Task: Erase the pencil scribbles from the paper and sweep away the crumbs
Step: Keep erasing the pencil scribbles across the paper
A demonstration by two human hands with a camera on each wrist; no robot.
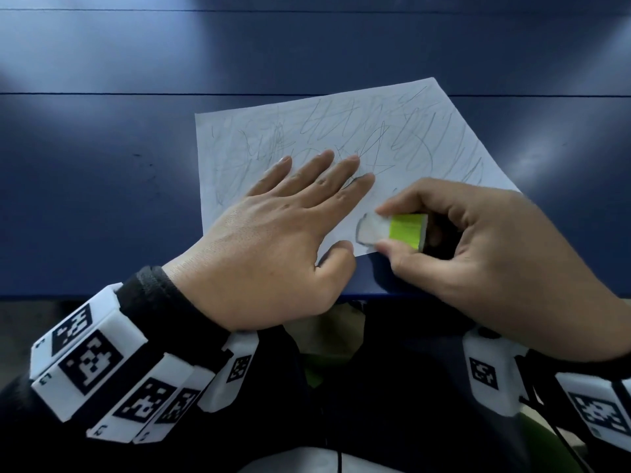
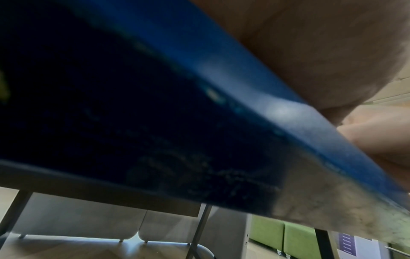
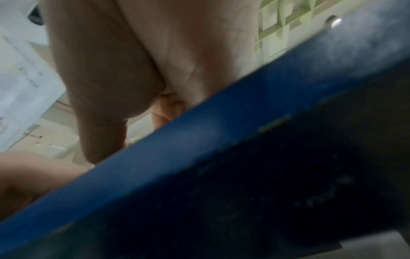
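A white sheet of paper [image 1: 341, 131] covered in grey pencil scribbles lies tilted on the blue table [image 1: 102, 165]. My left hand [image 1: 300, 199] lies flat on the paper's near left part, fingers straight and spread, thumb at the sheet's near edge. My right hand [image 1: 386, 230] pinches a white eraser [image 1: 372, 230] with a lime-green sleeve [image 1: 406, 230] between thumb and fingers, its white end on the paper's near edge. Both wrist views are blurred. They show the table's front edge [image 2: 255, 98] from below and parts of my palms [image 3: 133, 61]. I see no crumbs.
The table's near edge [image 1: 102, 297] runs just below my hands, my lap beneath it. Marker-covered white wrist units [image 1: 95, 377] sit on both forearms. Bare blue tabletop lies left of and behind the paper. Table legs [image 2: 199, 231] and green seats [image 2: 288, 240] show under the table.
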